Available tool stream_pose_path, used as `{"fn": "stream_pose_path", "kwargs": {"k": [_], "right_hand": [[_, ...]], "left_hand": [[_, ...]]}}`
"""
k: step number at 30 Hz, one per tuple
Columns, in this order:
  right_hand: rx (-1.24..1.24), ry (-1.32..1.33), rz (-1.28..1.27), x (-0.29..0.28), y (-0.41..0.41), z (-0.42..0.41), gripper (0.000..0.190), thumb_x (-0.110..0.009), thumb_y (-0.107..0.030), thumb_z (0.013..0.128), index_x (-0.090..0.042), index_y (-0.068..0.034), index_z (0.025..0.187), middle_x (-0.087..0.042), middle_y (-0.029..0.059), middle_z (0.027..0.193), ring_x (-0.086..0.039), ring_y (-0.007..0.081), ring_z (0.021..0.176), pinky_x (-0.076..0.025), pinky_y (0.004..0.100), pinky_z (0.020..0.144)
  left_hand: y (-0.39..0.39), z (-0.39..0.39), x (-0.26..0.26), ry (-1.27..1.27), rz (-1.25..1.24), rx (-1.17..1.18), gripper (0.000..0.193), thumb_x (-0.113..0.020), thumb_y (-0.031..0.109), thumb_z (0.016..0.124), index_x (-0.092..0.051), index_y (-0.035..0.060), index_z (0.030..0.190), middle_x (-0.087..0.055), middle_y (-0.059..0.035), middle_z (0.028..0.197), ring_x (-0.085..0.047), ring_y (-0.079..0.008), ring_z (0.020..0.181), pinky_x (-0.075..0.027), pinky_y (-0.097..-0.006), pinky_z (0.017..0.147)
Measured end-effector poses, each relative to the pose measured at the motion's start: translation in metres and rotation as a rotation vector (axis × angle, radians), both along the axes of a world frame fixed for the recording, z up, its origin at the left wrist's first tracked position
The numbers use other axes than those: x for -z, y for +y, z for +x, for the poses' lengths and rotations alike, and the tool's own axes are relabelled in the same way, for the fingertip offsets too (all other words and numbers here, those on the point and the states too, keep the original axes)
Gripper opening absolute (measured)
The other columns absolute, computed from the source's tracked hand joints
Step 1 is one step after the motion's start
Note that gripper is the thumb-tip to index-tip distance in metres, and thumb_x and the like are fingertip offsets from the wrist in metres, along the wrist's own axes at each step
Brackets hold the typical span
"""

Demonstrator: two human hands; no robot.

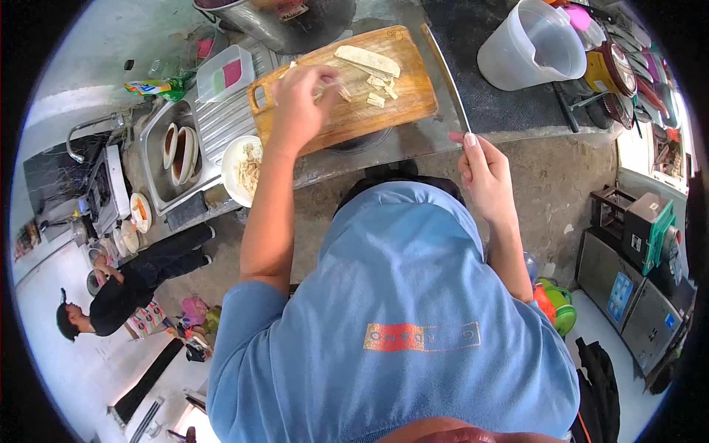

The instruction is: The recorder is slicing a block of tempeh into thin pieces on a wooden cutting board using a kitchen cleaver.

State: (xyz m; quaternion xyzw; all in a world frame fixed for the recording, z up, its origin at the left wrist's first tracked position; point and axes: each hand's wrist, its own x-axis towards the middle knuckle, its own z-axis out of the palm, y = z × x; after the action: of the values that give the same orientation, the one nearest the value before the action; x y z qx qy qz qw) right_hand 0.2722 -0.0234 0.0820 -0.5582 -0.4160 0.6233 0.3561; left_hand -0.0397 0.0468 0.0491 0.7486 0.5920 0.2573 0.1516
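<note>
A wooden cutting board (354, 122) lies on the counter before me. On it are a pale slab of what looks like tempeh (368, 60) and several small cut pieces (376, 99). Over the board's left half is my left hand (304, 102), fingers bent down and blurred; whether they hold a piece cannot be told. My right hand (487, 171) grips a long knife (451, 88) at its near end, off the board's right side, blade pointing away from me. The grip hides the knife's handle. A white bowl (230, 166) of cut pale strips sits left of the board, beside my left forearm.
Left of the board are a plastic container (226, 72) and a sink (160, 191) holding dishes. A large metal pot (277, 25) stands behind. At right are a translucent bucket (504, 55) and a brown-lidded jar (606, 69). Another person (116, 302) stands at far left.
</note>
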Motion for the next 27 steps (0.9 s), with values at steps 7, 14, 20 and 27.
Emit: {"fn": "stream_pose_path", "kwargs": {"k": [7,14,20,27], "right_hand": [[-0.035,-0.034,-0.028,-0.005,0.006,-0.005,0.044,-0.052,-0.034,0.108,-0.064,0.007,0.119,-0.041,-0.0078,0.066,-0.034,0.002,0.057,-0.028,0.0228,0.049],[-0.106,-0.126,-0.021,-0.008,0.01,-0.01,0.044,-0.045,-0.033,0.11,-0.064,0.006,0.122,-0.041,-0.0078,0.062,-0.034,0.0013,0.053,-0.029,0.0211,0.048],[-0.112,-0.083,-0.009,-0.011,0.01,-0.007,0.046,-0.051,-0.036,0.108,-0.066,0.006,0.119,-0.046,-0.0054,0.067,-0.039,0.0029,0.057,-0.032,0.0228,0.05],[-0.085,-0.066,0.007,-0.005,0.011,-0.005,0.045,-0.051,-0.036,0.108,-0.065,0.005,0.119,-0.044,-0.0059,0.066,-0.038,0.0027,0.057,-0.031,0.0224,0.05]], "left_hand": [[-0.01,-0.043,0.0,0.115,0.073,-0.312,0.019,-0.075,0.027,0.088,-0.072,0.0175,0.105,-0.071,-0.0019,0.103,-0.061,-0.0246,0.109,-0.032,-0.0442,0.1],[-0.015,-0.01,0.0,0.189,0.087,-0.014,0.036,-0.079,0.025,0.084,-0.07,0.0186,0.118,-0.069,-0.0032,0.12,-0.055,-0.0256,0.124,-0.031,-0.0459,0.105],[-0.001,-0.012,0.021,0.151,-0.036,0.084,0.043,-0.079,0.025,0.084,-0.069,0.0219,0.125,-0.071,0.0019,0.12,-0.057,-0.0215,0.123,-0.031,-0.0463,0.106],[0.001,-0.008,0.019,0.104,0.012,0.13,0.034,-0.077,0.022,0.085,-0.071,0.0196,0.118,-0.072,0.0052,0.102,-0.058,-0.0203,0.115,-0.032,-0.0452,0.104]]}}
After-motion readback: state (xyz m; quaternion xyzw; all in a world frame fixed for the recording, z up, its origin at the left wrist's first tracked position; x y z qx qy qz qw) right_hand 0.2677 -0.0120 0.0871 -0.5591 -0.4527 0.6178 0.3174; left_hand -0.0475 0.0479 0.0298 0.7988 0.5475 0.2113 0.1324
